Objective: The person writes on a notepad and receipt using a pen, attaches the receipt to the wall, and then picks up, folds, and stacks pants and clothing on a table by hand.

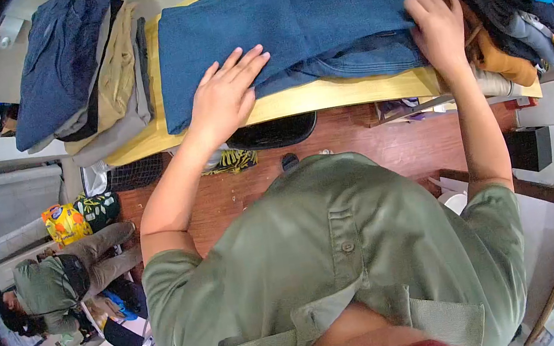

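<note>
A pair of blue jeans lies folded lengthwise across the yellow table. My left hand rests flat on the left part of the denim, fingers stretched out. At the right end, my right hand has its fingers curled at the edge of the jeans; the fingertips are partly hidden, but they seem to grip the denim there. Along the near side, a lower layer with visible stitching shows beneath the upper one.
A stack of folded trousers stands at the table's left end. Another clothes pile borders my right hand. Under the table is a black basket. A co-worker is at the far left, near a yellow bag.
</note>
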### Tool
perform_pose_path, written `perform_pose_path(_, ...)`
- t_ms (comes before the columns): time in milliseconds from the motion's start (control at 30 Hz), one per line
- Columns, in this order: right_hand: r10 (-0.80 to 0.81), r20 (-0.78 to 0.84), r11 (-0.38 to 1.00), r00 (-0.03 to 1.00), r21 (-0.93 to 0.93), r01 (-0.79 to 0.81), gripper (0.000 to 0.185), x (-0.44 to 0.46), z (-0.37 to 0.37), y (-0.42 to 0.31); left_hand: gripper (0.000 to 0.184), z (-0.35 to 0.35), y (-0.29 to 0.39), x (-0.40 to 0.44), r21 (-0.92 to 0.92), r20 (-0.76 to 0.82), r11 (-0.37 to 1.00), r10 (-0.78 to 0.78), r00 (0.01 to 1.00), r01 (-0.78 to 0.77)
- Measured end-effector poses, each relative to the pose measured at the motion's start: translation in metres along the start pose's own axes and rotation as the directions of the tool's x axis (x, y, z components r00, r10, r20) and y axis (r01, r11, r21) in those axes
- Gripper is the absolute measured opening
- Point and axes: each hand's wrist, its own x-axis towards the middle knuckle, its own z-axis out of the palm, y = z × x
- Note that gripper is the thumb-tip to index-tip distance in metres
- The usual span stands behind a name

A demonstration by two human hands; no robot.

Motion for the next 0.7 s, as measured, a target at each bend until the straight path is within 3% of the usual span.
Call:
perform_pose_path(33, -0.034, -0.02, 0.999, 0.999, -0.041, 0.033, 0.031, 0.004, -0.005, 0.005, 0.058, 0.0, 0.001, -0.001, 0.001, -0.001, 1.0, 0.007, 1.0, -0.007)
perform_pose_path(100, -0.054, -0.288, 0.998, 0.956, -0.058, 0.039, 0.026, 0.015, -0.009, 0.011, 0.056, 0.0, 0.002, -0.003, 0.036, -0.034, 0.999, -0.014, 0.999, 0.016)
perform_pose_path(167, 0.015, -0.237, 0.993, 0.971, -0.111, -0.043, 0.021, 0.01, -0.006, 0.003, 0.055, -0.005, 0.003, -0.009, 0.104, -0.029, 0.993, -0.045, 0.999, 0.047)
perform_pose_path(233, 0.097, -0.024, 0.971, 0.995, -0.217, -0.1, 0.018, -0.009, 0.008, 0.0, 0.055, -0.013, 0.0, -0.018, 0.175, -0.03, 0.981, -0.075, 0.997, 0.079)
perform_pose_path(300, 0.111, 0.03, 0.982, 0.993, -0.154, -0.105, 0.018, -0.023, 0.016, 0.005, 0.052, -0.022, -0.015, -0.031, 0.171, -0.122, 0.957, -0.217, 0.969, 0.235)
perform_pose_path(367, 0.15, 0.085, 0.984, 0.985, -0.11, -0.14, 0.019, -0.024, 0.016, 0.005, 0.046, -0.022, -0.037, -0.045, -0.044, -0.297, 0.966, -0.255, 0.92, 0.254)
perform_pose_path(433, 0.17, 0.08, 0.982, 0.982, -0.094, -0.162, 0.022, -0.022, 0.018, 0.003, 0.043, -0.017, -0.048, -0.056, -0.204, -0.35, 0.936, -0.342, 0.872, 0.285)
perform_pose_path(467, 0.169, -0.003, 0.983, 0.986, -0.076, -0.168, 0.022, -0.02, 0.016, 0.001, 0.043, -0.017, -0.048, -0.059, -0.198, -0.354, 0.936, -0.346, 0.869, 0.291)
perform_pose_path(533, 0.203, -0.096, 0.973, 0.975, -0.089, -0.211, 0.02, -0.017, 0.011, 0.003, 0.04, -0.016, -0.041, -0.064, -0.039, -0.427, 0.979, -0.197, 0.883, 0.199)
perform_pose_path(567, 0.219, -0.166, 0.966, 0.962, -0.1, -0.237, 0.02, -0.016, 0.01, 0.003, 0.04, -0.017, -0.038, -0.065, -0.04, -0.428, 0.979, -0.198, 0.882, 0.201)
perform_pose_path(633, 0.241, -0.041, 0.958, 0.97, -0.151, -0.244, 0.02, -0.02, 0.016, 0.004, 0.038, -0.021, -0.032, -0.066, 0.227, -0.424, 0.964, -0.032, 0.905, 0.14)
perform_pose_path(700, 0.201, 0.05, 0.97, 0.978, -0.148, -0.191, 0.022, -0.022, 0.018, 0.005, 0.038, -0.022, -0.037, -0.07, 0.195, -0.369, 0.974, -0.034, 0.929, 0.114)
